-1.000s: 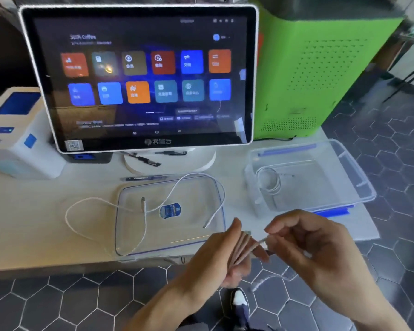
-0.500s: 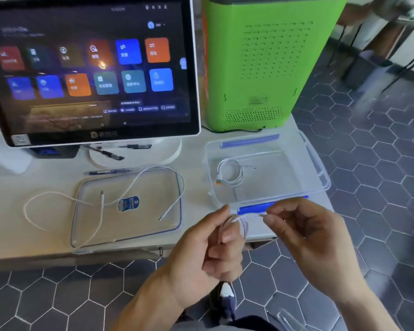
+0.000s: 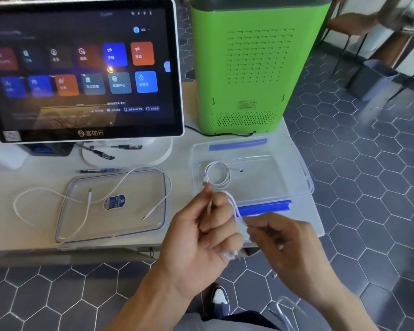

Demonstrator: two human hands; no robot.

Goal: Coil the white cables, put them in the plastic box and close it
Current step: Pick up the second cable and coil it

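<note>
White counter w/ touchscreen terminal. View has swung right vs a sec ago. Left hand grips thin white cable bundle; right hand pinches its loop, coil tighter, near-ready for clear plastic box. Another cable lies uncoiled on lid.

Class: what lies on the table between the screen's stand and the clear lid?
In the head view, a dark pen lies between the stand and the lid.

Right hand motion-blurred; fingertip grip unreadable. White cable between both hands blurred, its coil mostly hidden inside the left hand. Touchscreen, beyond the left hand, cut by left edge. Forearms cut by bottom edge. Lid sticker text too small.
</note>
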